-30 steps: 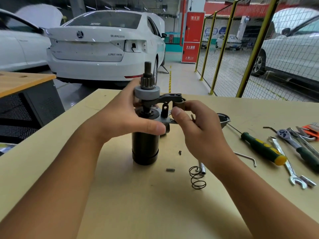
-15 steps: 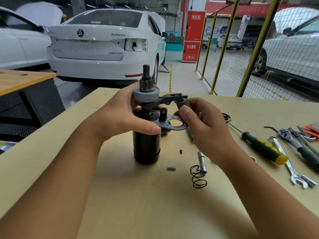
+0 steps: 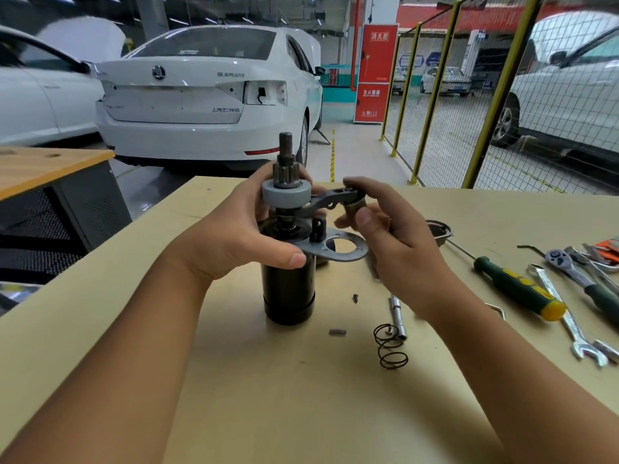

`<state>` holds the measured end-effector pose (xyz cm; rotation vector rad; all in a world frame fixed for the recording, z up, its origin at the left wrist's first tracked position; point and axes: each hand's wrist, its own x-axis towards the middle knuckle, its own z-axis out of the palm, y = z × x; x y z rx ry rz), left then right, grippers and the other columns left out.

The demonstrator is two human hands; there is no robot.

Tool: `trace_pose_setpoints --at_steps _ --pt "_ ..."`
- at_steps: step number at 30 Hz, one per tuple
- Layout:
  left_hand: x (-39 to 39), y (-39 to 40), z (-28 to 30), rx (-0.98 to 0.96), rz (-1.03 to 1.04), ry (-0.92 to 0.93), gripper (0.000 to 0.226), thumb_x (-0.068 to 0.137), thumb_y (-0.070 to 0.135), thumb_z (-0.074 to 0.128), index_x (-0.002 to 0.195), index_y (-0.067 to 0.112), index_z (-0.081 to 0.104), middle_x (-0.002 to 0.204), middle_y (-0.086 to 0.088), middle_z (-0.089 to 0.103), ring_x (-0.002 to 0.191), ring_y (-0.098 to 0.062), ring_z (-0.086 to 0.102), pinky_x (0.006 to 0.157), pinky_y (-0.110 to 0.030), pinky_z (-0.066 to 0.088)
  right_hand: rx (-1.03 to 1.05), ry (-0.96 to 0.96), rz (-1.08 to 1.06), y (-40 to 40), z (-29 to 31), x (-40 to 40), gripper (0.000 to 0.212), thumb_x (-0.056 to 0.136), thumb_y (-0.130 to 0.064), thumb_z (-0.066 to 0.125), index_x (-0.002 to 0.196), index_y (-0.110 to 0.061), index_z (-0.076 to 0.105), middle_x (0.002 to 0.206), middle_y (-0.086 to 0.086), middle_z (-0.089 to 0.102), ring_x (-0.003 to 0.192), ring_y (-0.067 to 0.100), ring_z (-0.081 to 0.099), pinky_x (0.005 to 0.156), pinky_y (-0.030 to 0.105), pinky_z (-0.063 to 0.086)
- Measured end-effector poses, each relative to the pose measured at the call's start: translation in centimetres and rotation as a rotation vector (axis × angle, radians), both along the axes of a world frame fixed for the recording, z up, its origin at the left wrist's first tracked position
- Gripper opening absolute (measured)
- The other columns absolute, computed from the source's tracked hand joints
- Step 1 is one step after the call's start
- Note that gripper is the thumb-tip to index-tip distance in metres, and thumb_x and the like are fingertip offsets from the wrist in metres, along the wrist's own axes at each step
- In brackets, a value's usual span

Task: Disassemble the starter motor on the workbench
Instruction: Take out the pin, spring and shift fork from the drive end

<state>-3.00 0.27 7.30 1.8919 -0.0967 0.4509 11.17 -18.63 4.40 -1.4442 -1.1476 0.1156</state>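
- Starter motor (image 3: 289, 289): black cylinder standing upright on the surface (image 3: 234, 380), pinion gear (image 3: 285, 174) and shaft pointing up.
- Left hand (image 3: 234, 239): wrapped round the upper motor body, thumb curled across the front, fingers behind the grey collar (image 3: 284, 194).
- Right hand (image 3: 392, 236): thumb and fingers pinch a small brown cylindrical part (image 3: 355, 207) at the end of the dark fork lever (image 3: 330, 200).
- Grey metal plate (image 3: 338, 249): juts from the motor top towards the right hand.
- Coil spring (image 3: 390, 349), socket extension (image 3: 399, 318), small pin (image 3: 337, 331) and screw (image 3: 355, 298): loose on the surface beside the motor.
- Green-handled screwdriver (image 3: 516, 288), wrenches (image 3: 569, 316): well to the right.
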Motion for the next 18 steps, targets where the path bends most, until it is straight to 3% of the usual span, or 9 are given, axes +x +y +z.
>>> trace_pose_setpoints --at_steps 2,4,7,10,13,18 --pt "0.1 0.2 -0.1 0.014 -0.005 0.004 0.085 0.056 0.018 0.086 0.134 0.018 0.051 0.14 -0.007 0.062 0.127 -0.032 0.063 0.105 -0.043 0.053 -0.014 0.097 0.047 0.3 -0.3 0.1 0.034 0.105 -0.013 0.047 0.129 -0.033 0.06 0.098 0.01 0.068 0.092 0.007 0.067 0.08 0.027 0.044" --pt "0.1 0.2 -0.1 0.035 0.009 0.002 0.087 0.057 0.021 0.086 0.136 0.019 0.05 0.137 -0.006 0.064 0.126 -0.032 0.064 0.104 -0.043 0.054 -0.03 0.179 0.094 0.6 -0.5 0.1 0.028 0.105 -0.015 0.047 0.125 -0.03 0.061 0.086 0.014 0.061 0.071 0.01 0.056 0.066 0.025 0.039" --pt "0.2 -0.3 0.0 -0.015 0.063 -0.055 0.076 0.063 0.028 0.084 0.133 0.016 0.055 0.125 -0.008 0.07 0.117 -0.028 0.069 0.096 -0.039 0.057 -0.014 0.253 0.138 0.7 -0.7 0.0 0.025 0.107 -0.019 0.044 0.124 -0.029 0.06 0.072 0.0 0.051 0.052 0.014 0.032 0.045 0.021 0.029" --pt "0.8 -1.1 -0.2 -0.044 0.197 -0.13 0.05 0.071 0.025 0.087 0.116 0.012 0.068 0.111 -0.017 0.071 0.1 -0.032 0.072 0.083 -0.032 0.06 0.013 0.286 0.178 0.4 -0.6 -0.2 0.025 0.106 -0.021 0.044 0.126 -0.027 0.06 0.067 -0.004 0.046 0.049 0.016 0.023 0.041 0.022 0.023" --pt "1.1 -1.3 -0.2 -0.049 0.249 -0.156 0.038 0.075 0.02 0.084 0.11 0.013 0.072 0.107 -0.022 0.069 0.092 -0.024 0.072 0.08 -0.029 0.06 -0.006 0.265 0.234 0.2 -0.5 -0.6 0.026 0.1 -0.033 0.05 0.123 -0.024 0.06 0.065 -0.012 0.047 0.048 0.01 0.028 0.042 0.02 0.026" --pt "1.0 -1.3 -0.2 -0.115 0.163 -0.179 0.034 0.078 0.009 0.078 0.111 0.008 0.07 0.103 -0.02 0.071 0.092 -0.025 0.072 0.078 -0.03 0.06 0.009 0.149 0.144 0.4 -0.1 -0.2 0.02 0.102 -0.033 0.05 0.104 -0.016 0.062 0.068 -0.014 0.056 0.057 -0.001 0.052 0.053 0.009 0.04"
